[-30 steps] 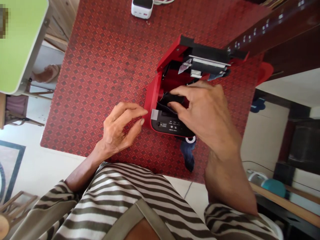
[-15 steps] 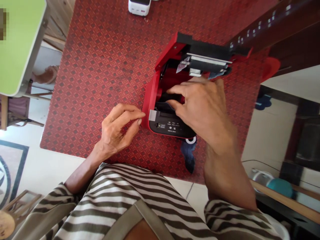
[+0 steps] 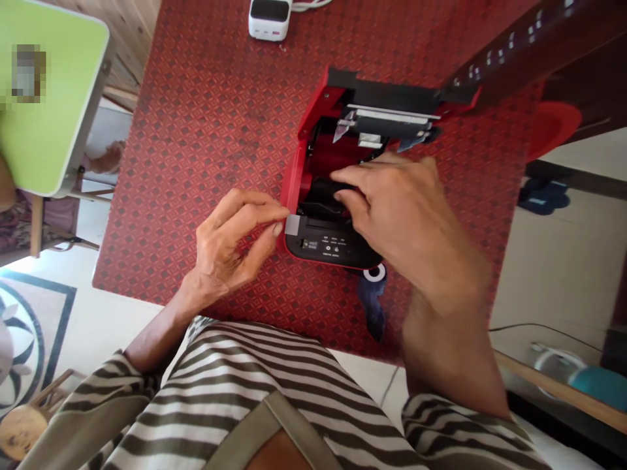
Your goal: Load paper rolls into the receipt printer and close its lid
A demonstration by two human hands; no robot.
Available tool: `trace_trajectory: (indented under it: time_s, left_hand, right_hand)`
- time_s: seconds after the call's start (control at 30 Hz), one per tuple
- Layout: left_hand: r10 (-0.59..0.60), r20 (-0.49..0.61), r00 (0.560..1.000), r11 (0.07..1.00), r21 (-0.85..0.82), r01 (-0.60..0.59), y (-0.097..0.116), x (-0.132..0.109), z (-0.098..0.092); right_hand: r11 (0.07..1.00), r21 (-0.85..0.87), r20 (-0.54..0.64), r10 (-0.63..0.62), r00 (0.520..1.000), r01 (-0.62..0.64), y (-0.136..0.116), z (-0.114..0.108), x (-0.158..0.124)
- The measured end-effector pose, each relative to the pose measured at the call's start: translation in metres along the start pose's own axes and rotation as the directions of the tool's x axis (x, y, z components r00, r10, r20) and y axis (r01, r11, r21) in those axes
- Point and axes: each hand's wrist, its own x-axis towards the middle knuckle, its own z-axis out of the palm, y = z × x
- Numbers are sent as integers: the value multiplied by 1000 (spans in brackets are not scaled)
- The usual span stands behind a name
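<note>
A red and black label printer sits on the table with its lid raised. Inside the open bay, my right hand has its thumb and forefinger around a black part; its other fingers are hidden behind the hand. My left hand is beside the printer's left wall, its fingertips at the edge near a pale grey sticker. Thumb and forefinger of that hand are slightly apart, with nothing visible between them. Small printed icons mark the black front panel.
A dark blue strip with a white ring lies by the printer's front right corner. At the far edge of the red patterned table stands a small white device with cables. A green table is at left, a red stool at right.
The head view has shifted a little. My right thumb has moved closer to the forefinger, and the dark flap by it sits lower. My left hand stays at the printer's side.
</note>
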Motion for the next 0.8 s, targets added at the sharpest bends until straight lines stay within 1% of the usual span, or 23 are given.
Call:
trace_trajectory:
  time_s: [0.03, 0.1, 0.17, 0.23, 0.27, 0.33, 0.4, 0.47, 0.53, 0.57, 0.7, 0.8]
  left_hand:
    - [22, 4, 1000, 1000, -6, -22, 0, 5, -1]
    - [61, 16, 998, 998, -24, -61, -1, 13, -1]
    - [51, 52, 997, 999, -19, -50, -3, 19, 1]
    - [39, 96, 995, 999, 5, -40, -7, 24, 5]
    - [56, 109, 992, 998, 10, -57, -10, 26, 7]
    - [141, 113, 984, 990, -10, -141, -18, 31, 11]
    - [192, 132, 973, 981, -22, -191, -27, 38, 12]
    - [144, 194, 970, 990, -18, -143, -33, 44, 11]
    - [99, 230, 968, 995, -17, -98, -35, 48, 9]
    - [98, 229, 969, 995, -16, -97, -35, 49, 8]
    - [175, 197, 965, 984, 3, -179, -31, 46, 8]
    - [152, 244, 958, 987, 19, -161, -28, 43, 10]
  right_hand:
    - [1000, 24, -6, 8, 1000, -8, 0, -2, -2]
    - [997, 82, 29, 11, 1000, -14, -1, -9, -5]
    - [989, 144, 67, 16, 998, -26, -2, -17, -7]
    - [978, 205, 44, 21, 999, -30, -3, -24, -10]
    - [971, 238, 17, 18, 1000, -22, -3, -27, -12]
    - [954, 299, -32, -18, 999, 26, -3, -32, -17]
    - [944, 323, -46, -57, 997, 69, -4, -35, -21]
    - [951, 300, -22, -75, 997, 78, -4, -36, -23]
    - [963, 263, 21, -68, 997, 60, -4, -34, -23]
    - [966, 252, 39, -64, 997, 52, -3, -32, -23]
    - [964, 260, 52, -64, 997, 48, -2, -24, -20]
    - [960, 275, 30, -62, 998, 51, -2, -21, -21]
